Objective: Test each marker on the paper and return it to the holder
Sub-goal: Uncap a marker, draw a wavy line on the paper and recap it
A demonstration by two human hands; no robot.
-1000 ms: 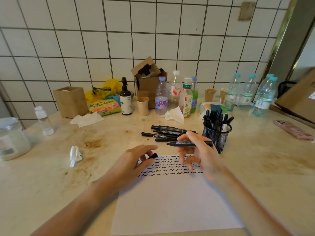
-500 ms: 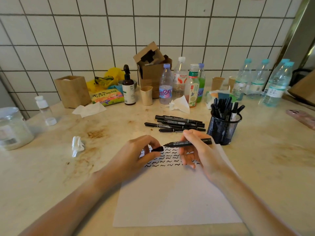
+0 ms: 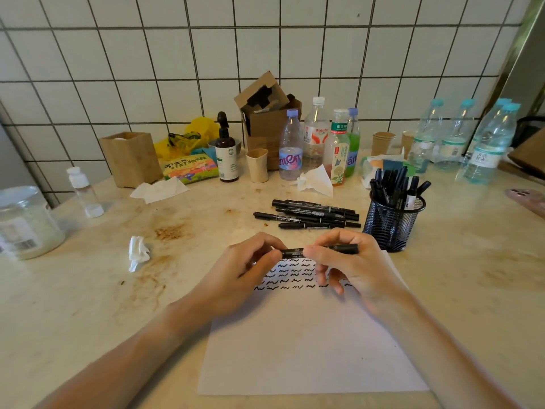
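Head view shows left hand (image 3: 244,270) and right hand (image 3: 351,261) both pinching one slim black marker (image 3: 320,250) level above the scribbled white paper sheet (image 3: 309,349), near the black mesh holder (image 3: 390,224).

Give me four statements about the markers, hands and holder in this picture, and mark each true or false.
1. Both hands grip one marker above the paper. True: left hand, right hand.
2. The mesh holder is empty. False: it holds several markers.
3. The loose markers lie on the table beyond the paper. True.
4. The paper is blank. False: rows of black squiggles cross its far end.
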